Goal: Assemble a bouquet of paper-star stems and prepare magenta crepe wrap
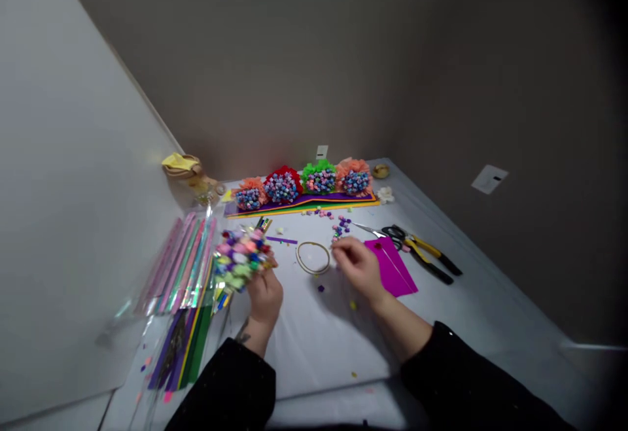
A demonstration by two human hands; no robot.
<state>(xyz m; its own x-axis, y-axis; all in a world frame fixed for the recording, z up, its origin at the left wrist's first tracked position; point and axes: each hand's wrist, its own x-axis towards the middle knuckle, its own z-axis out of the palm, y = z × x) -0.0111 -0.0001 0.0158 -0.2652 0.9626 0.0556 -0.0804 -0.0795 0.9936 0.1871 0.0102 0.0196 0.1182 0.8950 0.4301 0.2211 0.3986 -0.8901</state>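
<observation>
My left hand is closed around the underside of a bouquet of colourful folded paper stars, blurred by motion. My right hand is over the middle of the table, fingertips pinched together; whatever is between them is too small to make out. Just left of those fingertips lies a thin gold-coloured ring, perhaps wire or cord. Loose small paper stars lie beyond my right hand, and a dark purple one sits below the ring. Partly behind my right wrist is a magenta sheet.
Scissors and yellow-black pliers lie at the right. Bundled paper strips in plastic and darker strips are at the left. Several finished star bouquets stand along the back on stacked coloured sheets.
</observation>
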